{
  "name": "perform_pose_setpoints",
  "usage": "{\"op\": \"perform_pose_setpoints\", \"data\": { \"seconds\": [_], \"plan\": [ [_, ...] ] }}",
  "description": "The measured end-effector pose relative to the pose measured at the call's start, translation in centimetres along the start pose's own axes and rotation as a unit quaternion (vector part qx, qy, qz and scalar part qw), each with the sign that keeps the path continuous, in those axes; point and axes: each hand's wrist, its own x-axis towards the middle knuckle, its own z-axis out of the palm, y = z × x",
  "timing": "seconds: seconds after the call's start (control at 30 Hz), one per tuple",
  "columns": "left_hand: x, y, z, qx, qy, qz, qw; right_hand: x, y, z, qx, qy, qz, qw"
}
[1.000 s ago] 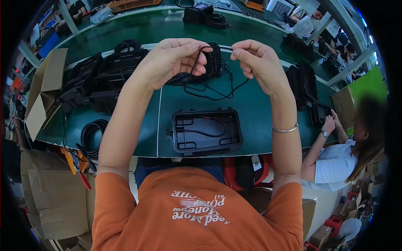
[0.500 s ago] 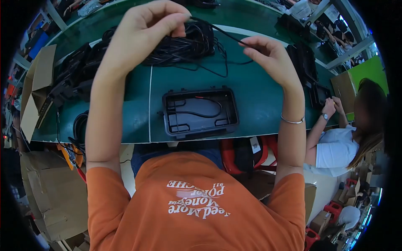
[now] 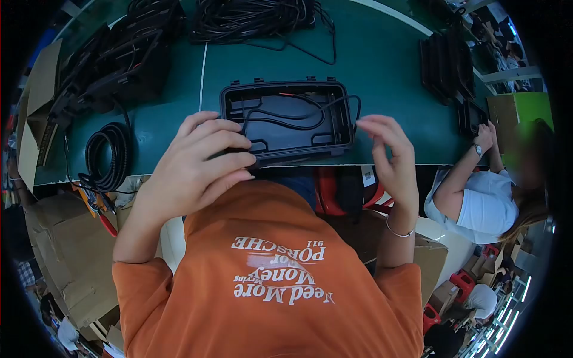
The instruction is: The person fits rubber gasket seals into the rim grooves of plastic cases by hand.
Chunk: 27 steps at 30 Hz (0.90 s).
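A black plastic box [image 3: 286, 156], open at the top, lies at the front edge of the green table. Thin black cable [image 3: 280, 126] curves inside it, with a red tip near the top, and a loop rises over the right wall. My left hand [image 3: 209, 155] rests at the box's left front corner, its fingers apart over the rim. Beside the right wall is my right hand [image 3: 388, 143], close to the cable loop, with thumb and fingers apart and nothing visibly held.
A large heap of black cable [image 3: 256, 21] lies at the back. Black boxes [image 3: 134, 71] stand at the left, near a coiled cable [image 3: 108, 156] and cardboard [image 3: 42, 113]. More black cases [image 3: 447, 65] are stacked at the right, where a co-worker [image 3: 477, 191] handles a small box.
Both hands have come down from the cable heap to the box, and the strand held between them has been let go. An additional cable loop now lies in the box. The view has shifted.
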Motion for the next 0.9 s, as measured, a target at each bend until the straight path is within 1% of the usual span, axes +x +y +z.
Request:
{"op": "perform_pose_setpoints", "data": {
  "seconds": [0.03,0.07,0.13,0.17,0.2,0.27,0.33,0.4,0.53,0.6,0.63,0.7,0.73,0.8,0.83,0.9],
  "plan": [
    [0.2,-0.3,-0.2,-0.03,0.016,-0.009,0.999,0.5,0.2,0.0,0.042,0.02,0.021,0.999],
    [0.9,-0.4,-0.3,-0.014,0.05,-0.018,0.998,1.1,0.6,0.3,0.046,0.018,0.018,0.999],
    [2.1,-0.8,-0.2,0.036,0.075,-0.091,0.992,2.7,1.5,1.1,0.087,0.029,0.138,0.986],
    [2.9,-1.4,0.3,0.034,0.094,-0.096,0.99,3.1,1.6,1.6,0.106,0.032,0.198,0.974],
    [3.5,-1.8,0.5,0.039,0.096,-0.102,0.989,3.4,1.6,2.0,0.141,0.023,0.198,0.97],
    [4.4,-2.3,0.9,0.107,0.046,-0.119,0.986,3.2,3.0,2.3,0.156,0.001,0.202,0.967],
    [4.9,-2.0,1.4,0.12,0.048,-0.115,0.985,3.2,3.4,2.5,0.17,-0.014,0.211,0.963],
    [5.2,-1.4,1.6,0.193,0.013,-0.111,0.975,3.2,3.3,2.5,0.201,0.006,0.224,0.954],
    [5.4,-1.4,2.4,0.217,0.01,-0.101,0.971,2.9,2.8,2.3,0.199,0.034,0.224,0.953],
    [5.0,-1.5,2.7,0.255,0.02,-0.106,0.961,2.5,2.3,2.3,0.209,0.059,0.208,0.954],
    [5.0,-1.5,2.8,0.254,0.019,-0.105,0.961,2.4,2.0,2.3,0.209,0.06,0.209,0.953],
    [4.8,-1.5,2.9,0.236,0.035,-0.116,0.964,2.1,1.4,2.2,0.206,0.104,0.183,0.956],
    [4.7,-1.4,2.8,0.236,0.036,-0.113,0.965,1.9,1.0,2.1,0.204,0.106,0.182,0.956],
    [4.4,-1.1,2.6,0.181,0.076,-0.132,0.972,1.2,0.0,1.5,0.2,0.12,0.164,0.959],
    [4.3,-1.0,2.6,0.177,0.076,-0.128,0.973,0.9,-0.6,1.1,0.196,0.124,0.166,0.958],
    [4.1,-0.8,2.7,0.17,0.128,-0.108,0.971,0.5,-1.8,0.4,0.225,0.115,0.155,0.955]
  ]
}}
